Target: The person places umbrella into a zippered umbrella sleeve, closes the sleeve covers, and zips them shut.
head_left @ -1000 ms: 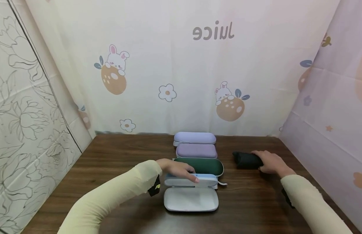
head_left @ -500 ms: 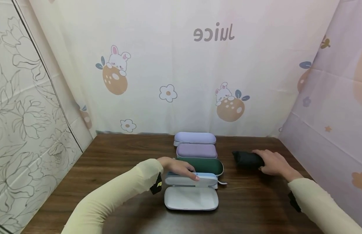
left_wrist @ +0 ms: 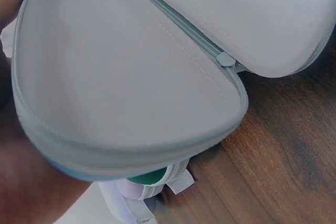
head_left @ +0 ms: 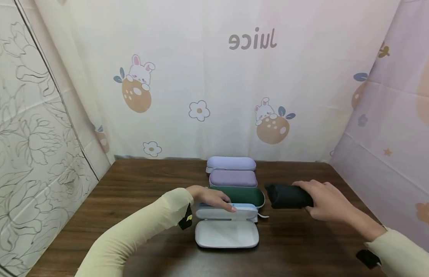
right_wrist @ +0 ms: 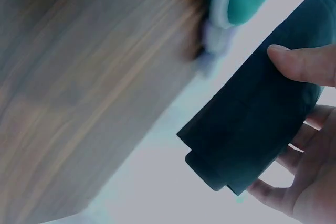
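In the head view, a light blue zip case (head_left: 226, 234) lies unzipped, its pale lining facing up and its lid (head_left: 209, 214) raised at the back. My left hand (head_left: 214, 198) holds that lid from behind, thumb over its top edge. The left wrist view shows the lining (left_wrist: 121, 72) and the zip along the rim close up. To the right, my right hand (head_left: 329, 201) grips a black compact umbrella (head_left: 290, 196) by its right end, raised off the table. In the right wrist view my thumb (right_wrist: 302, 64) presses on one side of it, fingers on the other.
Behind the unzipped case stand a dark green case (head_left: 245, 196), a purple case (head_left: 232, 179) and a lilac case (head_left: 231, 163) in a row on the brown wooden table (head_left: 148, 173). A printed curtain (head_left: 228, 77) hangs at the table's back edge.
My right hand has lifted the umbrella and brought it left and nearer to me. The left hand stays on the lid.
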Motion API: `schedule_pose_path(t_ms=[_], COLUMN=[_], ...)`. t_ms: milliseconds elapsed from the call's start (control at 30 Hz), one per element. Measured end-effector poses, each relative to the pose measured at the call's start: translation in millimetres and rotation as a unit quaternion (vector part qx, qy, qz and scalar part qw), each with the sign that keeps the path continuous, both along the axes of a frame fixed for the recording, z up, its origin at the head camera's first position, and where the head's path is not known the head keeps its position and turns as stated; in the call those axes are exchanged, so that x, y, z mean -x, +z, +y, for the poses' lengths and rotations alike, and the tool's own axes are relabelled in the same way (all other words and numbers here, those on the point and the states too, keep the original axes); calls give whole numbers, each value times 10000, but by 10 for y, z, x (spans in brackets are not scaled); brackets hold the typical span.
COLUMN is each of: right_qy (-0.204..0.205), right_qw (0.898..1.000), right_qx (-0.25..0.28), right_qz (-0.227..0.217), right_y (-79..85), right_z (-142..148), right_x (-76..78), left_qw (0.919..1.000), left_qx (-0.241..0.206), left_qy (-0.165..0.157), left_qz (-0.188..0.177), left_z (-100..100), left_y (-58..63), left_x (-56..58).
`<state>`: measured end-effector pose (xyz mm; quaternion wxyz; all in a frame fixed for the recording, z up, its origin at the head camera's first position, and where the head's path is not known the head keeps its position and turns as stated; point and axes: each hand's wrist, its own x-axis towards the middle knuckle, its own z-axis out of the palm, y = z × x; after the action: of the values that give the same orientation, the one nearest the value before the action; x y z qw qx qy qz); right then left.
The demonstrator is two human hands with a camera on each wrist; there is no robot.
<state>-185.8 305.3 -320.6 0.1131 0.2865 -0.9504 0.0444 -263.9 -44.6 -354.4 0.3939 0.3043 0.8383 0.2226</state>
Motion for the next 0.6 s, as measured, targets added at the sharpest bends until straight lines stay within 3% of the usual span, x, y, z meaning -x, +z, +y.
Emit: schedule_pose_path(t_ms=[267,600], right_qy=[136,319], right_qw=[9998,9993], right_qx=[7,-23], right_qz=[109,-185], right_y=[187,40], right_z=[-301,-723], right_x=[-417,-627], left_qw=[9999,9999], left_qx=[-2,-51], left_qy=[-138,-138], left_qz=[16,-27], left_z=[3,6], left_y=[-4,-2], left_x=[15,16])
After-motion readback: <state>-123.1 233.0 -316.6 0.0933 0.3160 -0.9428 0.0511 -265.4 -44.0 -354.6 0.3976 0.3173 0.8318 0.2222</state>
